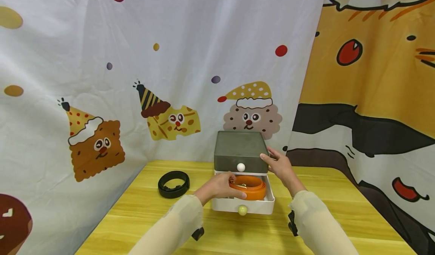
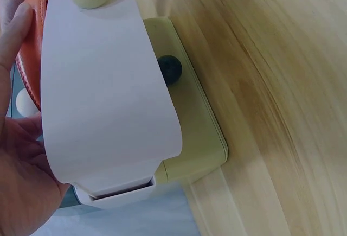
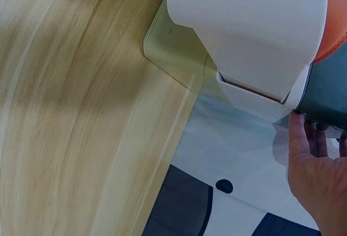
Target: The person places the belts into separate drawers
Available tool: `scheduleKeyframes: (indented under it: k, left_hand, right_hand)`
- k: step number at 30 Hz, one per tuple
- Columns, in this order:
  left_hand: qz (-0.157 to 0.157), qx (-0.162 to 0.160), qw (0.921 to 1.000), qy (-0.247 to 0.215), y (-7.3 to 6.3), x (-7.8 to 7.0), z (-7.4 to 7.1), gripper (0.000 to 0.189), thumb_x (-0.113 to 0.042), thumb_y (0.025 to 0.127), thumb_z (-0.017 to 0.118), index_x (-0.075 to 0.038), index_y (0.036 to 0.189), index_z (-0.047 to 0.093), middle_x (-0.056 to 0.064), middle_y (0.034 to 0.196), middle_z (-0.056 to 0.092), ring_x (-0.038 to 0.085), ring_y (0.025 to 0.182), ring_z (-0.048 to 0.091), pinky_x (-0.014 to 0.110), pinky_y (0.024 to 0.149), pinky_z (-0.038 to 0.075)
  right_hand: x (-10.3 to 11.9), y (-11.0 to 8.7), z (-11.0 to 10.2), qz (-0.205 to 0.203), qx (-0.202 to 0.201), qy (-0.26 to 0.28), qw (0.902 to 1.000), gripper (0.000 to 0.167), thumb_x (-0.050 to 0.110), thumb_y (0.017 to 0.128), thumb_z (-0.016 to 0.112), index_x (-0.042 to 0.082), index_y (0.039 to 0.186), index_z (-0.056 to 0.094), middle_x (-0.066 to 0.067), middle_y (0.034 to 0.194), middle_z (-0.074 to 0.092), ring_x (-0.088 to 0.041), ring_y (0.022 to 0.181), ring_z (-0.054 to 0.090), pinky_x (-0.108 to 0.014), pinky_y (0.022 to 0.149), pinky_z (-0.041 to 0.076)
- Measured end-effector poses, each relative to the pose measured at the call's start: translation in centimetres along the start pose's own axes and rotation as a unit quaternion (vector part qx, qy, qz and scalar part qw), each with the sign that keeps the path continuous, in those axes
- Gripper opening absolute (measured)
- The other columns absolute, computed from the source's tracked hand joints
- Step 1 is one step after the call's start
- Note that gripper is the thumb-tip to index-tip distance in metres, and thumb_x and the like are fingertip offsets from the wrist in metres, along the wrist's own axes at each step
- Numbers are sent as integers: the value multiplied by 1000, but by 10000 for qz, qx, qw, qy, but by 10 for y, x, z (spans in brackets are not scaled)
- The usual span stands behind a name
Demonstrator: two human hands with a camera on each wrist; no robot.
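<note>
A coiled orange belt point(image 1: 253, 190) with a metal buckle sits in the pulled-out white drawer point(image 1: 224, 206) of a small stacked drawer box. My left hand point(image 1: 219, 187) grips the coil at its left side, the thumb along its front. In the left wrist view, that thumb lies against the orange leather point(image 2: 33, 46). Above it is the dark grey-green top drawer unit point(image 1: 241, 149) with a white knob. At its right side my right hand point(image 1: 280, 167) rests, thumb near the front corner; the right wrist view shows the fingers extended along the side.
A coiled black belt point(image 1: 174, 184) lies on the wooden table point(image 1: 136, 217) left of the drawer box. Below the white drawer is a yellow-green drawer point(image 2: 200, 133) with a dark knob point(image 2: 169, 69). A cartoon-printed curtain point(image 1: 190, 28) hangs behind the table.
</note>
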State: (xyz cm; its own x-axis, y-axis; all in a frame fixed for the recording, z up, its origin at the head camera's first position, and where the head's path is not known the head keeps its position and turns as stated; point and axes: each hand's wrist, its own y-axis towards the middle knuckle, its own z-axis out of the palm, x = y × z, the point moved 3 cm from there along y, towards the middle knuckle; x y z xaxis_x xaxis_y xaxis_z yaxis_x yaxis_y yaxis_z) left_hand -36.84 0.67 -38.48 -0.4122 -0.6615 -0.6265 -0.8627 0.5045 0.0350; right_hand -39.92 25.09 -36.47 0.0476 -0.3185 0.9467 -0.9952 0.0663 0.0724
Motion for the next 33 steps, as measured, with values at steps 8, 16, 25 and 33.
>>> scheduleKeyframes:
  k: [8,16,25,33]
  left_hand:
    - [-34,-4,9999,-146,0,-1,2,75,-52,75,84,-4,125,58,-3,89,66,16,76,66,30,70,52]
    - [107,-200,9995,224,1,-1,2,71,-52,74,85,-6,122,61,1,103,64,13,84,57,32,77,51]
    - [206,-354,9992,-39,0,-3,-6,66,-41,79,84,-7,130,59,5,116,65,13,92,60,33,83,52]
    - [260,-437,9987,-102,-7,-6,-10,61,-38,81,83,-7,128,61,6,112,65,13,86,56,33,78,49]
  right_hand:
    - [-1,0,0,-34,15,-13,10000,79,47,96,62,17,159,25,-23,157,27,-41,135,43,-49,104,42]
    - [-1,0,0,-78,13,5,10000,79,47,96,63,17,159,26,-24,157,28,-41,134,43,-49,104,42]
    - [0,-1,0,-53,24,9,10000,81,51,94,63,18,158,27,-23,157,29,-40,135,43,-49,104,42]
    - [1,-2,0,-71,29,18,10000,78,47,96,62,17,158,27,-24,156,29,-40,135,43,-50,105,41]
